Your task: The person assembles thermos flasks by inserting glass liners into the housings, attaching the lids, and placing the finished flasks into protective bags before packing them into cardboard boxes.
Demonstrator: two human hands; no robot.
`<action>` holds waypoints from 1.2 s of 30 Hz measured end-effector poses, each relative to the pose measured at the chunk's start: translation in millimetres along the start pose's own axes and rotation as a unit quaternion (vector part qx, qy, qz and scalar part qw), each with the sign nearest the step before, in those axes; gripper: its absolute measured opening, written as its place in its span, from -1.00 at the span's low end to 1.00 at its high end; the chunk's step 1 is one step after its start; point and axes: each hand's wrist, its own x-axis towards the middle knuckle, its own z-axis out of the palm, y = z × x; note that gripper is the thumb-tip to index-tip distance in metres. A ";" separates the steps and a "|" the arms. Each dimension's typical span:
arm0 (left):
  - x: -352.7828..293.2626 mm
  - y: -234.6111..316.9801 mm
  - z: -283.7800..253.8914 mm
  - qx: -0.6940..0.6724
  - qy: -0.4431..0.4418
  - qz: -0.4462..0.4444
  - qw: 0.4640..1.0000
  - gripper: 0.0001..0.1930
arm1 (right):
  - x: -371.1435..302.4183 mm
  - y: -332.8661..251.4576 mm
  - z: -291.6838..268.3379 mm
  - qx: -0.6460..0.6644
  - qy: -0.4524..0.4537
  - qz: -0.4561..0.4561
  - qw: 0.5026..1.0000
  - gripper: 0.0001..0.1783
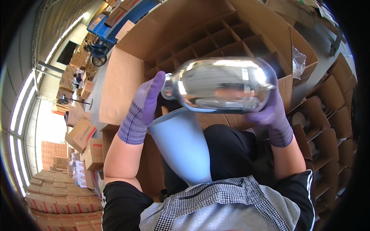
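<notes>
A silvery, mirror-bright glass flask liner [221, 86] lies sideways in the air before me, its narrow neck to the left and its rounded base to the right. At the neck end is my left hand [144, 101] in a purple glove, its thumb up and its fingers partly hidden. My right hand [273, 109], gloved the same way and slightly blurred, grips the base. Below the liner, a light blue, vase-shaped casing [181, 140] leans against my lap. Its open rim faces up and away from me, close under the liner's neck.
Ahead stands a large open cardboard box [123, 82] with a grid of dividers [206, 44]. More divided cartons [325, 144] are at the right, some holding things I cannot make out. Stacked boxes [58, 204] fill the left side, and a blue vehicle [98, 52] stands far off.
</notes>
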 end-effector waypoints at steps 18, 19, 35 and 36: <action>-118.4 -62.3 108.2 0.067 -0.157 0.168 0.971 0.47 | -189.3 -46.8 -195.5 0.061 0.183 0.327 0.925 0.00; -114.9 -56.5 109.1 0.130 -0.180 0.206 0.953 0.44 | -207.3 -52.8 -203.8 0.011 0.173 0.349 0.921 0.03; -175.9 -69.9 80.5 -0.128 -0.047 -0.091 0.987 -0.07 | -249.8 -6.9 -65.4 -0.030 0.012 0.454 0.891 -0.11; -187.5 -85.1 84.8 -0.275 -0.053 -0.157 0.947 -0.10 | -253.2 -7.8 -66.9 -0.041 0.003 0.456 0.889 -0.12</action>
